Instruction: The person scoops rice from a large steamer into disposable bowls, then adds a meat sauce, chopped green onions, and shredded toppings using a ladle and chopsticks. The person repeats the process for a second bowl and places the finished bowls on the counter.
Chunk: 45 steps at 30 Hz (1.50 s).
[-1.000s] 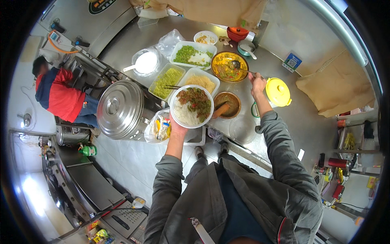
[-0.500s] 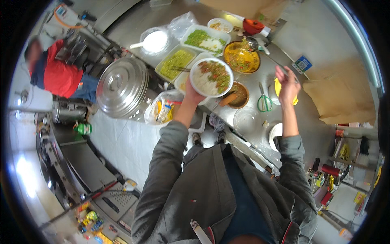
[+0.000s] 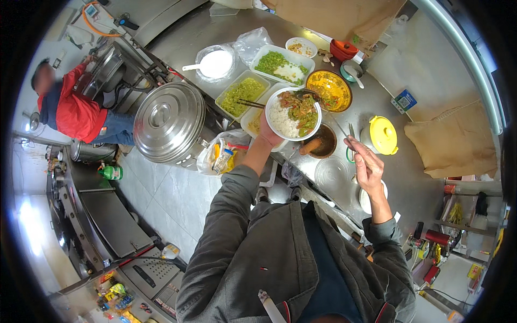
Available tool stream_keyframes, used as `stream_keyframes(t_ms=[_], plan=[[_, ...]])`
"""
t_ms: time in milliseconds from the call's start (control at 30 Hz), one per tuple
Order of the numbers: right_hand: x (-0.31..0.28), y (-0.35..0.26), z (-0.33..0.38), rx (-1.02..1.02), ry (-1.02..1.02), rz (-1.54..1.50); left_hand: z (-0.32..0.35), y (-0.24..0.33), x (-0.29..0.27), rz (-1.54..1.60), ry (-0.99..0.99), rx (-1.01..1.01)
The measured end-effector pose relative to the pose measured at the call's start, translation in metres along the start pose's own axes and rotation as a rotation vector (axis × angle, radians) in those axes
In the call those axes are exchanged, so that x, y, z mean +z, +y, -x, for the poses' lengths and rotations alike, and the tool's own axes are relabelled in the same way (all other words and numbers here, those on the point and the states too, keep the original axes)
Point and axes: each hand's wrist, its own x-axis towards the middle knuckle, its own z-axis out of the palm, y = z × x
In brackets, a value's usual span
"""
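1. A big steel pot [image 3: 168,128] with its lid on stands at the left end of the steel counter [image 3: 414,177].
2. A yellow lidded pot [image 3: 383,135] sits on the counter, near a brown paper bag [image 3: 455,145].
3. A tray of chopped green vegetables [image 3: 242,95] has chopsticks across it.
4. A white lidded tub [image 3: 216,63] lies further back.
5. A person in a red jacket [image 3: 72,114] stands at far left.

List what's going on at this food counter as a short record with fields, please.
Left hand: holds up a white bowl of rice and vegetables
Right hand: grips a long ladle, its scoop end over the bowl
Counter: steel, with trays of green food, an orange bowl, a yellow lidded pot
Left of counter: big steel pot with lid
Background: person in red
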Motion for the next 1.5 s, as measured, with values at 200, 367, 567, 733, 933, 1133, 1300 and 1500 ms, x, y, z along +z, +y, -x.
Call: stream_keyframes(t_ms=[200,367,567,733,933,1133,1300,1500], plan=[[-0.009,-0.006,-0.007,-0.108,-0.113,0.083,0.005,0.009,0.004,-0.175,-0.086,0.055],[-0.024,-0.018,-0.006,-0.125,-0.333,0.198,-0.002,0.018,-0.013,0.377,-0.077,-0.158],[-0.029,-0.021,-0.001,-0.153,-0.258,0.212,0.001,0.023,-0.01,0.392,-0.118,-0.181],[-0.032,-0.017,0.003,-0.125,-0.23,0.2,0.003,0.021,-0.007,0.426,-0.082,-0.176],[-0.002,0.066,-0.015,0.347,0.373,-0.18,0.028,0.017,-0.01,0.378,-0.197,-0.048],[0.034,0.292,-0.025,0.961,1.081,-1.206,0.062,0.009,-0.002,0.251,0.394,0.088],[0.082,0.313,-0.019,1.02,1.013,-1.327,0.112,0.025,-0.026,0.29,0.545,0.182],[0.072,0.377,0.036,0.834,0.346,-1.399,0.128,0.003,-0.033,0.223,0.551,0.307]])
